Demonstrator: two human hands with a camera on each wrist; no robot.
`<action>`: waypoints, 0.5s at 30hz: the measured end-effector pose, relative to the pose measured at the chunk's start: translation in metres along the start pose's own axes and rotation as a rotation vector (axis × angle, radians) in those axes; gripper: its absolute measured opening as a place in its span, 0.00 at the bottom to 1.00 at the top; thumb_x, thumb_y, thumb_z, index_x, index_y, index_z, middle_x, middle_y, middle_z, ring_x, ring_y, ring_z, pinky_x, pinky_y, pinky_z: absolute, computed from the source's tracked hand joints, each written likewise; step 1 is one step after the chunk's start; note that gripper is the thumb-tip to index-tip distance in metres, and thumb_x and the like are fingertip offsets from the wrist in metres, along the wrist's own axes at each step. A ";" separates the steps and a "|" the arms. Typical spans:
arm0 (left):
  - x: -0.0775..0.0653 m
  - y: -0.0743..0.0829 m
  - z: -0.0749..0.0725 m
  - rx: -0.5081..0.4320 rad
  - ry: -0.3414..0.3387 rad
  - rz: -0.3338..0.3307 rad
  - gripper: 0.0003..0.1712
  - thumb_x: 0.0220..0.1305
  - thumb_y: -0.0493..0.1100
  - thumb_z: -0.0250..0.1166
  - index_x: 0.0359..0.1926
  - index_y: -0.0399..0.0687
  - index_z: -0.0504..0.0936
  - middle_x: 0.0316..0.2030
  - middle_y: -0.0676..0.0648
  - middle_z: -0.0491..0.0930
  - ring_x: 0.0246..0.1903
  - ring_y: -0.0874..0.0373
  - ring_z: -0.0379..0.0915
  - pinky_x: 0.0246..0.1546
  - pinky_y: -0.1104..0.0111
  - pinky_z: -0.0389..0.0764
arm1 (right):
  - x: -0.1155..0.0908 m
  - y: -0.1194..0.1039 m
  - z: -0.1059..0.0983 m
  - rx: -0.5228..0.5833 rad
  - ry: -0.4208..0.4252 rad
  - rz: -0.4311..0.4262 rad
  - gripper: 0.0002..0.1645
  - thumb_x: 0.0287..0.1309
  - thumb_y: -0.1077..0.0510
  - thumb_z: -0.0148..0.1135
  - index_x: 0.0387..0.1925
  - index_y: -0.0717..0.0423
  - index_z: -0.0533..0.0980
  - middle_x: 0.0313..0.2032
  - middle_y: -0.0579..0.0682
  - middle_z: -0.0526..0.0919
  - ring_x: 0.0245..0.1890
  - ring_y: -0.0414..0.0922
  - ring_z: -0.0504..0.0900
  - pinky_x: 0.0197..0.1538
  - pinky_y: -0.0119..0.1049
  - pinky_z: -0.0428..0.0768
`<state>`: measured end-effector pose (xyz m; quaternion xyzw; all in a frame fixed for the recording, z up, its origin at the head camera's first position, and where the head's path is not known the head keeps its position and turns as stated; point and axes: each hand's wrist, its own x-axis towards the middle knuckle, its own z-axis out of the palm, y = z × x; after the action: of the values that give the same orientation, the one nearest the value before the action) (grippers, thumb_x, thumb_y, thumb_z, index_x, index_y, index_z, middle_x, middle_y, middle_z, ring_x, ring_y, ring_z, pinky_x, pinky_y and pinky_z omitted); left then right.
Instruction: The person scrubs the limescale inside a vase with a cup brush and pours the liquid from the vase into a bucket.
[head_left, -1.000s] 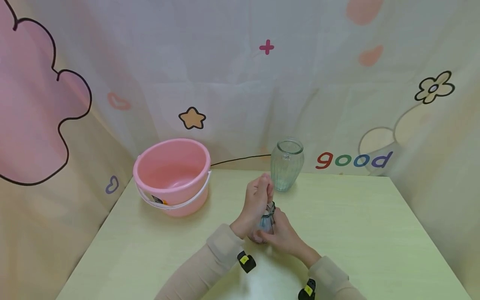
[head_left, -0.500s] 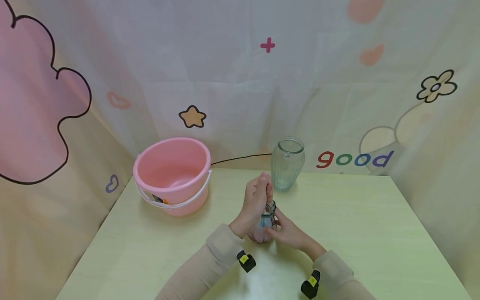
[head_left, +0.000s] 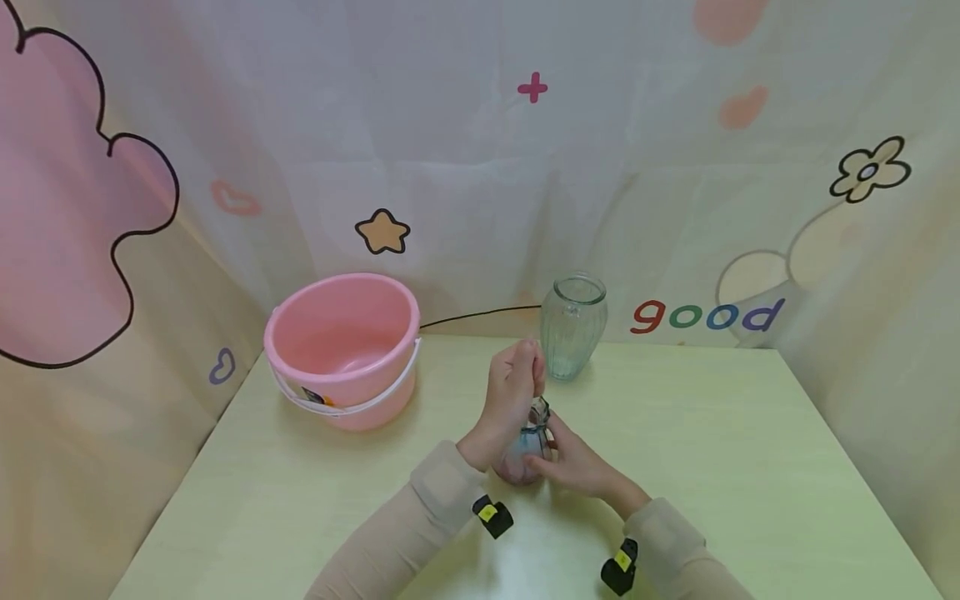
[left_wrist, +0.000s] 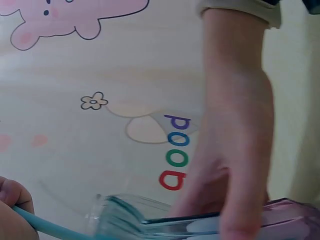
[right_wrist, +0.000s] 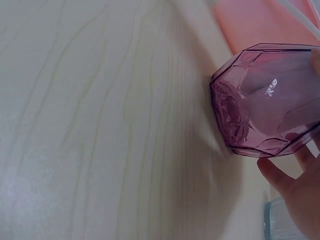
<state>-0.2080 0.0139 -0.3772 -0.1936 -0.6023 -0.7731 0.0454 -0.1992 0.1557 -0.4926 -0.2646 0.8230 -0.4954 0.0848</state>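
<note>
A faceted glass vase (head_left: pixel 516 461), pink at the base and bluish toward the neck, stands on or just above the table; I cannot tell which. My right hand (head_left: pixel 577 462) grips its body from the right, with the thumb in front. Over the mouth, my left hand (head_left: pixel 512 400) is curled in a fist around a thin light-blue stick (left_wrist: pixel 52 229). That stick runs into the glass neck in the left wrist view; its far end is hidden. The right wrist view shows the pink base (right_wrist: pixel 270 100) with fingers behind it.
Behind the hands stands a clear ribbed glass jar (head_left: pixel 574 329). A pink bucket (head_left: pixel 378 375) with a white handle is at the back left. A printed curtain (head_left: pixel 465 208) hangs along the table's (head_left: pixel 712 450) far edge.
My right hand has shifted slightly right and changed its hold, so more of the vase's lower body shows. The left fist stays over the mouth.
</note>
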 end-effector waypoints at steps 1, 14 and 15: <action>0.001 0.002 0.000 0.012 0.009 0.011 0.28 0.71 0.52 0.41 0.17 0.38 0.60 0.11 0.54 0.56 0.13 0.61 0.51 0.17 0.72 0.56 | 0.001 0.001 0.000 0.001 0.003 -0.001 0.45 0.55 0.59 0.62 0.68 0.51 0.48 0.66 0.52 0.57 0.64 0.51 0.60 0.56 0.55 0.69; 0.006 0.017 0.001 0.030 -0.026 0.074 0.30 0.72 0.52 0.39 0.18 0.35 0.58 0.10 0.52 0.53 0.11 0.60 0.47 0.16 0.71 0.53 | 0.000 0.002 0.005 -0.026 0.044 0.015 0.44 0.54 0.56 0.64 0.66 0.49 0.49 0.62 0.51 0.62 0.61 0.49 0.64 0.54 0.50 0.73; 0.006 0.016 0.001 0.029 -0.028 0.070 0.30 0.73 0.51 0.38 0.18 0.34 0.58 0.10 0.53 0.54 0.11 0.61 0.47 0.16 0.71 0.53 | -0.001 0.003 0.005 -0.028 0.046 0.006 0.44 0.54 0.55 0.64 0.66 0.50 0.49 0.62 0.52 0.62 0.61 0.50 0.64 0.54 0.51 0.73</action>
<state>-0.2081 0.0113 -0.3604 -0.2244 -0.6071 -0.7594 0.0668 -0.1974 0.1531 -0.4976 -0.2516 0.8325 -0.4895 0.0637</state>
